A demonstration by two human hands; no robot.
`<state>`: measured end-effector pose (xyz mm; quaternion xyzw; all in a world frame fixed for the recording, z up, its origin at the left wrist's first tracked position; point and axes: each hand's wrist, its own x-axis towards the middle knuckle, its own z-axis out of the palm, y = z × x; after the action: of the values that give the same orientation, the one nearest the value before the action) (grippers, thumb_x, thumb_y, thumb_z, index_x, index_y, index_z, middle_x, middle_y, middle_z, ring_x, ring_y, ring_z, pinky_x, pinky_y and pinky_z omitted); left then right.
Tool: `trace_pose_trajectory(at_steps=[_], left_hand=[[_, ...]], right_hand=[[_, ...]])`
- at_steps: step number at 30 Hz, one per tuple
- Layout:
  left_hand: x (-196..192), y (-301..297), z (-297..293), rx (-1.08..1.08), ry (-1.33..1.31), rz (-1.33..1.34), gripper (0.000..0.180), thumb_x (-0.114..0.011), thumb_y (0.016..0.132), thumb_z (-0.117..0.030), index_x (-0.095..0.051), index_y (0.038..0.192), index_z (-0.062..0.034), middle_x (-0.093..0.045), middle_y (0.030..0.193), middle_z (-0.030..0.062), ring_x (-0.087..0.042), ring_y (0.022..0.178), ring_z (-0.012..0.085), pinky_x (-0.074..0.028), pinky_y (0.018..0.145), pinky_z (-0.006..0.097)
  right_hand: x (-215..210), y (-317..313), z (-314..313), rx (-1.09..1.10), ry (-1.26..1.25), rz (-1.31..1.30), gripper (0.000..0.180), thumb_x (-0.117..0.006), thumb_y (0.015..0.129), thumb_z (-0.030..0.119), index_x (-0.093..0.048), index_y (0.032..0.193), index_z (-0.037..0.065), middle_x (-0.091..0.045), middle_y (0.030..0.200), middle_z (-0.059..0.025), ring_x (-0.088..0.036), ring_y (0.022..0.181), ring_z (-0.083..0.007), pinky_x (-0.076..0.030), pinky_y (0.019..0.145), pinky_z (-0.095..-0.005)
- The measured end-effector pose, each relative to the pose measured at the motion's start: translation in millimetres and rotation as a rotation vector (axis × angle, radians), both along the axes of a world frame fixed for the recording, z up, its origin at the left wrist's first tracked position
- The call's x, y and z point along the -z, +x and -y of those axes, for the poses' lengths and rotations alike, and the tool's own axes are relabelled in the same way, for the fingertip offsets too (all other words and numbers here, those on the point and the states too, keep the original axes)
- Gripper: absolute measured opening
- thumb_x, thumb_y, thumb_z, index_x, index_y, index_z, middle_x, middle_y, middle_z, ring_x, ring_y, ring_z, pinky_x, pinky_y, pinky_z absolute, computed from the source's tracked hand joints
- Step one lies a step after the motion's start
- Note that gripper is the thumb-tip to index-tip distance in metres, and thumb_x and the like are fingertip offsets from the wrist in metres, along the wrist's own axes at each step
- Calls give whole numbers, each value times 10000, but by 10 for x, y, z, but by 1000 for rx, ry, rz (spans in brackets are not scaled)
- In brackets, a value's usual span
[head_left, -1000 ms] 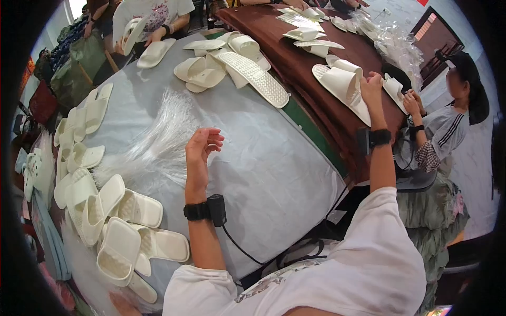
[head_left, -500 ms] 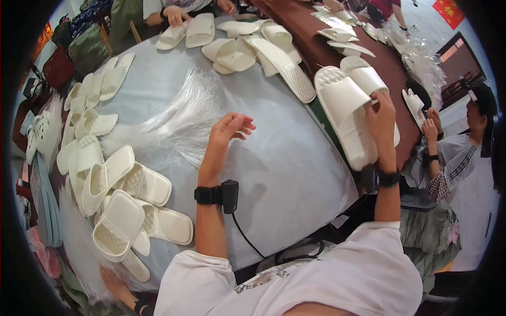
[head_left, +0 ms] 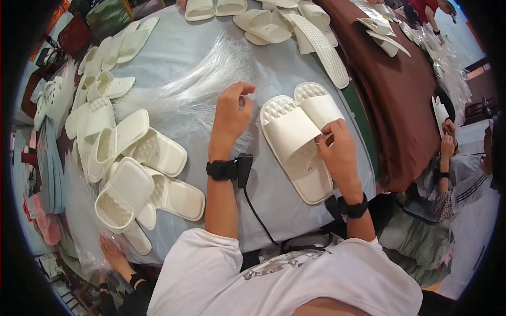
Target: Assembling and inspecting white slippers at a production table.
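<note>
My right hand [head_left: 339,152] grips a pair of white slippers by their inner edges, between the two straps. The nearer white slipper [head_left: 298,150] shows its dimpled toe bed and overlaps the other white slipper [head_left: 319,105]. Both are over the grey-blue table cover, toes pointing away from me; whether they rest on it I cannot tell. My left hand [head_left: 233,113] hovers to their left, fingers loosely curled with a gap by the thumb. It is at the edge of a fanned heap of clear plastic bags [head_left: 195,79], and nothing distinct shows in it.
Several white slippers [head_left: 124,192] are piled along the left of the table, and more slippers [head_left: 263,26] lie at the far edge. A brown-covered table [head_left: 390,105] adjoins on the right, with a co-worker [head_left: 464,174] beside it. Another person's hand [head_left: 113,253] reaches in at lower left.
My right hand has brought the slipper pair leftward from beside the brown table to over the grey-blue cover. My left hand's fingers have curled more, near the plastic bags. The view has shifted.
</note>
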<state>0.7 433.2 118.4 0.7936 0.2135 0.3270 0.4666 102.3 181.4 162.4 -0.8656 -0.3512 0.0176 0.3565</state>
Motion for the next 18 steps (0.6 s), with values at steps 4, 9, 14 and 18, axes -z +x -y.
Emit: trace_pose_trajectory(at_steps=[4, 9, 14, 18], left_hand=[[-5, -171, -86, 164, 216, -73, 220, -717, 822, -4, -726, 1041, -23, -727, 1121, 118, -680, 1062, 308, -545, 953, 398], [-8, -208, -127, 312, 319, -41, 216, -806, 780, -17, -749, 981, -71, -726, 1107, 77, -664, 1059, 320, -528, 983, 377], [-69, -78, -137, 56, 108, 62, 160, -810, 843, -27, -736, 985, -33, -732, 1000, 58, -695, 959, 228, -546, 923, 324], [-110, -69, -98, 66, -94, 416, 148, -776, 886, 37, -721, 1020, 2, -730, 970, 78, -693, 917, 150, -569, 874, 288]], right_hand=[[-66, 83, 54, -44, -58, 10, 180, -752, 833, 3, -604, 933, -20, -596, 927, -127, -637, 710, -272, -514, 666, -381], [-55, 119, 137, 18, -67, 107, 166, -743, 828, 0, -615, 934, -11, -600, 926, -124, -639, 708, -270, -513, 662, -376], [-106, 50, 165, 19, -127, 44, 171, -735, 854, 19, -645, 994, -17, -622, 963, -120, -670, 741, -268, -524, 670, -384], [-359, -46, 74, -275, -72, -153, 331, -754, 904, 102, -655, 1188, -36, -681, 1032, -156, -711, 778, -284, -558, 669, -355]])
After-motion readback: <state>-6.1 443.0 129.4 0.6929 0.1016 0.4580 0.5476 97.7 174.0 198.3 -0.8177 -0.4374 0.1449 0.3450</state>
